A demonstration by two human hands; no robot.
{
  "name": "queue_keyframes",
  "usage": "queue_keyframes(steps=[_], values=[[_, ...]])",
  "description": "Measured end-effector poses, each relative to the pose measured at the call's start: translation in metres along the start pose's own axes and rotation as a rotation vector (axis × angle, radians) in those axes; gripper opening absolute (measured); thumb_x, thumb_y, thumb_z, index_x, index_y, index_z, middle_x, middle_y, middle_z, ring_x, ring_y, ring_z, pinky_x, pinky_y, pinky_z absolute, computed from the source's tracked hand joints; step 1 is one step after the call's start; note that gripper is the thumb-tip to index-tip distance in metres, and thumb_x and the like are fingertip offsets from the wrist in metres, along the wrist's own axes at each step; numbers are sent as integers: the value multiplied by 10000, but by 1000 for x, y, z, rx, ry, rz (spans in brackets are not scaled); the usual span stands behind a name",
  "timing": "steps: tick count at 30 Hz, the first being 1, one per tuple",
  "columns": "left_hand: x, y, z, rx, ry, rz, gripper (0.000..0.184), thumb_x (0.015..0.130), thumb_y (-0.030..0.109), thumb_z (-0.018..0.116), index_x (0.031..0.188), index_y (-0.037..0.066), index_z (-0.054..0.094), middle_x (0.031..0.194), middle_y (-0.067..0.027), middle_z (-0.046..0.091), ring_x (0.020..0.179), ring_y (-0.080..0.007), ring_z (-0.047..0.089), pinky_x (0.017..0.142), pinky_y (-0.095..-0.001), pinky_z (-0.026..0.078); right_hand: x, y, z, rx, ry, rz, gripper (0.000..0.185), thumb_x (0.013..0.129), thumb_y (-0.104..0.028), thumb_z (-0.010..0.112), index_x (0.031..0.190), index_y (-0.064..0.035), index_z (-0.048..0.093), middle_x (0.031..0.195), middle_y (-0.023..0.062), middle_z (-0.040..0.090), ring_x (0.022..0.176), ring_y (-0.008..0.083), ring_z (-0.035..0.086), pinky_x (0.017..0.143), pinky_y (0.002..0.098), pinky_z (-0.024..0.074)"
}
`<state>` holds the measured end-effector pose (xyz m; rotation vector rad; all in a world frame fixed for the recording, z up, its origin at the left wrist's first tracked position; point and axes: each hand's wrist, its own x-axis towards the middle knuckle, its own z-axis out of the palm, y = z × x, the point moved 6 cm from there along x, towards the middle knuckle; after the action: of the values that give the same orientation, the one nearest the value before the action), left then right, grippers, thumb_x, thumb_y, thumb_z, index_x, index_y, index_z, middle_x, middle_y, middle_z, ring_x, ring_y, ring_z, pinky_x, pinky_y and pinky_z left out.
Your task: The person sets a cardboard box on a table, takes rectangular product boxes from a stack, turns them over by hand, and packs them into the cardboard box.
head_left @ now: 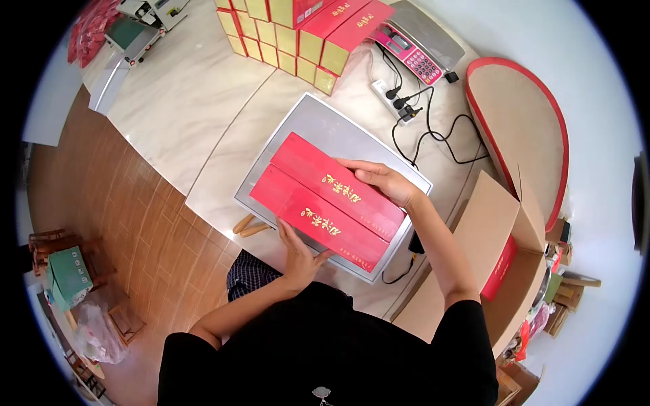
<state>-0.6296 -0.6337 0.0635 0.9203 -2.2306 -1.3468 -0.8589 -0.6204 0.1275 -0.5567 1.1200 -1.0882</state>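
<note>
"Boxes [325, 196], two long red cardboard ones with gold lettering, side by side above a grey panel with a white rim [298, 128]. I can't tell whether they touch it."

"And the hands?"

"The left hand [298, 260] is partly open, fingers against the near long edge. The right hand [386, 181] is partly open too, curved over the far edge, thumb on top. The pair sits between them."

"What carries the panel?"

"A pale marble-patterned table [162, 88] with a thin dark seam. Below it, on the left, runs a brown plank-look floor [128, 196]; a white wall [602, 155] closes the right side."

"Anything farther off in the room?"

"A green box [70, 277] at lower left, with a clear plastic bag [98, 331] near it."

"What else is on the tabletop?"

"Beyond the panel, a stack of red-and-gold boxes [277, 34]; beside it, a pink and grey scale with a keypad [421, 62]. Wooden handles [252, 229] stick out by the panel's left edge."

"And in the way?"

"Loose black cables [440, 137] trail from a white power strip [388, 97], past the panel's far right corner. An open brown cardboard carton [470, 247] crowds the right arm, something flat and red [498, 267] inside. Behind it stands a tan rounded board with a red rim [525, 115]."
</note>
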Motion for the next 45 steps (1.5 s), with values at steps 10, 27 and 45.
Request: queue_keyframes(steps=[10, 27, 45], values=[[80, 37, -126, 21, 407, 319, 652, 976, 231, 475, 1458, -39, 128, 1517, -205, 220, 1424, -322, 190, 1162, -432, 137, -73, 16, -81, 255, 491, -525, 546, 1028, -370, 301, 1391, 29, 389, 1446, 175, 417, 1373, 276, 354, 1149, 379, 244], [114, 32, -15, -474, -652, -532, 748, 996, 561, 304, 1401, -63, 378, 1467, -190, 376, 1370, -253, 332, 1122, -334, 255, -177, 93, 16, 206, 1286, -498, 621, 998, -502, 344, 1436, -62, 337, 1491, 104, 324, 1368, 227, 316, 1134, 354, 234], [171, -31, -131, -465, -421, -466, 710, 990, 562, 334, 1339, -40, 473, 1324, -163, 538, 1226, -214, 500, 1053, -324, 356, -42, 60, 48, -176, 1277, -396, 497, 1032, -358, 329, 1368, 5, 376, 1381, 214, 430, 1297, 311, 410, 1097, 373, 284]])
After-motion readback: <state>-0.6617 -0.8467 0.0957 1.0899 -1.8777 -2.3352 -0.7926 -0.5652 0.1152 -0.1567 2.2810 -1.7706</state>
